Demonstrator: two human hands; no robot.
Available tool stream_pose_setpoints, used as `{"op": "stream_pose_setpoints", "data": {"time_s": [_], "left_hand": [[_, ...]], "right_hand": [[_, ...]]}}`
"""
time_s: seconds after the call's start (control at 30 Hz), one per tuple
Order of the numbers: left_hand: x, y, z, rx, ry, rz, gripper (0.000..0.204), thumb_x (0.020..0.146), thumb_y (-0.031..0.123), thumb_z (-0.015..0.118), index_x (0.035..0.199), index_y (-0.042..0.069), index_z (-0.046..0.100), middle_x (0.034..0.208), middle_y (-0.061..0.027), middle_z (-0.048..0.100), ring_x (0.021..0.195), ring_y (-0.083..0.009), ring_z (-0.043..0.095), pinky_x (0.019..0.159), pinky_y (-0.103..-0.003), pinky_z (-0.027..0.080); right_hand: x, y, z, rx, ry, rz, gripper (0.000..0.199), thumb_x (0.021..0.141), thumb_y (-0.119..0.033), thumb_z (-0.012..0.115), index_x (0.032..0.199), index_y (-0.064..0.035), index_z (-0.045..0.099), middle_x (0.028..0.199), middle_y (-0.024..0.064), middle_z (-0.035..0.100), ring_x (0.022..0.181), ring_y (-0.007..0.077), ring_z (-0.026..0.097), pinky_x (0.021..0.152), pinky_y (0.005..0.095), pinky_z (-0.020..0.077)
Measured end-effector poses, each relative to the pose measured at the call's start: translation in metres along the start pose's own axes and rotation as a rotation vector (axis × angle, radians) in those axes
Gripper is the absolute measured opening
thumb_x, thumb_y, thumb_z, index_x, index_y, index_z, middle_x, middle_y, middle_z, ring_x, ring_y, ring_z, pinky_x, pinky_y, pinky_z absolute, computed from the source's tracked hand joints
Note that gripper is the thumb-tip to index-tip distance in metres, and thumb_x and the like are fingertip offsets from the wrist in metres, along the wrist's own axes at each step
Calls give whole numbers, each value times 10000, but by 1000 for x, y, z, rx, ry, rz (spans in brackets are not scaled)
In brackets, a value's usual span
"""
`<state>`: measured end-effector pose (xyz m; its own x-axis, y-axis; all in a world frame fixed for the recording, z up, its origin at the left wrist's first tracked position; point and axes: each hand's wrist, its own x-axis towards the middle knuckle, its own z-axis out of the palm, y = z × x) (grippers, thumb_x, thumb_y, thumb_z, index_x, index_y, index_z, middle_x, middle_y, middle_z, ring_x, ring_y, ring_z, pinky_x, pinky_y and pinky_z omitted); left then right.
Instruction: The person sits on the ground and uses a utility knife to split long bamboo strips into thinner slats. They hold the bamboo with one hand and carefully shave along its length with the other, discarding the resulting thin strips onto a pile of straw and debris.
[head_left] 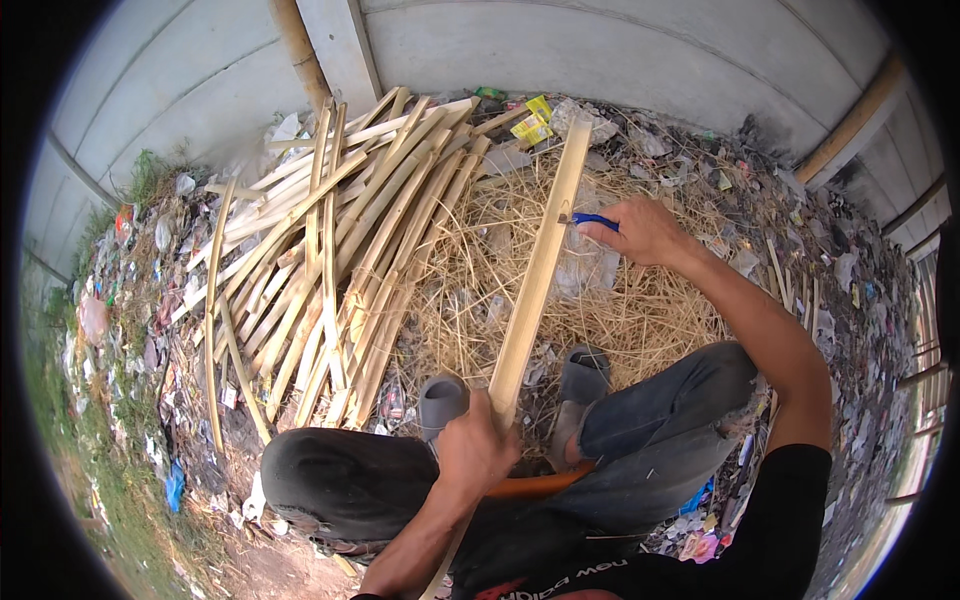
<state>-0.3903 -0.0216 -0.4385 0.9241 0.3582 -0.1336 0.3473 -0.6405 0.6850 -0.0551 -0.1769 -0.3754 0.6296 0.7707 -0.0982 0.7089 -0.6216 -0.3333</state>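
Slat (535,275) runs upright from my lap over the straw (620,310); my left hand (475,450) is closed round its lower end. My right hand (645,232) grips a blue-handled knife (590,220), blade touching the slat's edge. Slat pile (340,250) lies left.

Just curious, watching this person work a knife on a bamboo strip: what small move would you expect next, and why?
Probably a short push of the blue-handled knife along the strip's edge, away from the body. The right hand holds its blade against the bamboo slat, the left hand steadies the near end, and pale shavings lie underneath.
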Motion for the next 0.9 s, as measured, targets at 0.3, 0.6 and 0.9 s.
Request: {"op": "stream_pose_setpoints", "data": {"time_s": [0.3, 0.6, 0.9], "left_hand": [[-7, 12, 0, -16, -5, 115, 376, 804, 171, 727, 1013, -26, 483, 673, -267, 638, 634, -485, 655, 594, -551, 530], [4, 7, -18, -441, -113, -71, 428, 977, 367, 695, 961, -39, 563, 682, -112, 622, 629, -176, 630, 588, -345, 497], [13, 5, -28, -626, -58, -77, 391, 1004, 324, 659, 1050, -42, 531, 696, -123, 646, 645, -142, 633, 581, -330, 493]], "right_hand": [[79, 142, -63, -84, 592, 385, 744, 1023, -648, 414, 798, -5, 713, 700, 238, 656, 690, 416, 641, 691, 516, 479], [37, 65, -70, 254, 604, 261, 612, 1077, -561, 403, 876, -13, 587, 679, 85, 541, 664, 237, 580, 661, 420, 454], [-9, -51, -4, 327, 245, -35, 385, 1112, -340, 430, 1051, 12, 574, 679, 128, 580, 620, 238, 573, 628, 416, 458]]}}
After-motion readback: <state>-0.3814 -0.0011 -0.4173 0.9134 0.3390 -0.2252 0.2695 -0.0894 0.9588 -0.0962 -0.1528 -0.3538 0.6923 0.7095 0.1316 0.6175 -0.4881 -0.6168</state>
